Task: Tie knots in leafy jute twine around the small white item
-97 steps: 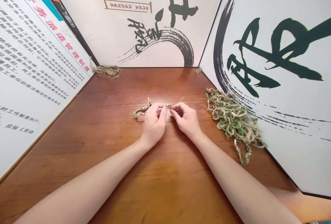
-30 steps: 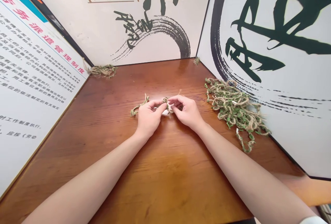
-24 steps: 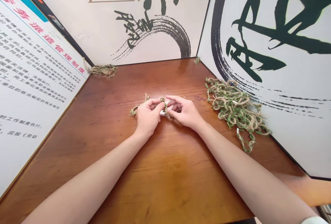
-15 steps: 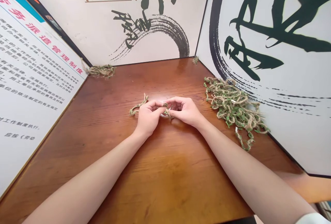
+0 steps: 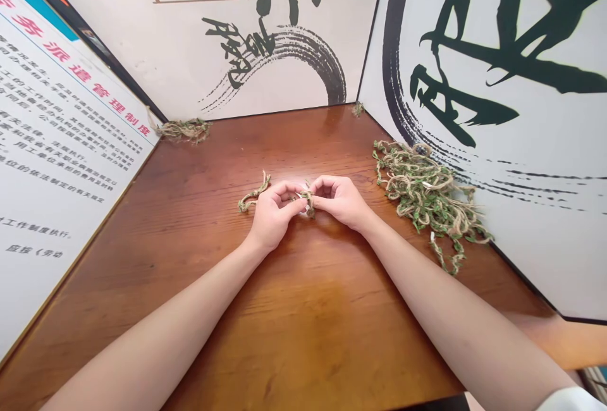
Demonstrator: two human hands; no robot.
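Note:
Near the middle of the wooden table (image 5: pixel 303 310), both of my hands pinch one leafy twine garland (image 5: pixel 250 200), tan cord with small green leaves. My left hand (image 5: pixel 275 214) is closed on it with thumb and fingers, and the garland's loose end trails onto the table to the left of this hand. My right hand (image 5: pixel 342 201) is closed on the short stretch just across from the left fingertips. Between the two hands a small bunched or looped bit of the twine shows; whether it is knotted I cannot tell. The curled fingers hide part of the cord.
A tangled heap of leafy twine (image 5: pixel 427 193) lies to the right against the right panel (image 5: pixel 521 145), one strand trailing forward. A smaller twine bundle (image 5: pixel 184 129) sits at the back left, and a little tuft (image 5: pixel 358 109) in the back corner. Printed panels enclose the table.
My fingertips have shifted slightly on the garland, and the bunched bit between them now stands more upright and shows more. The left-hand loose end and the heap stay as they were.

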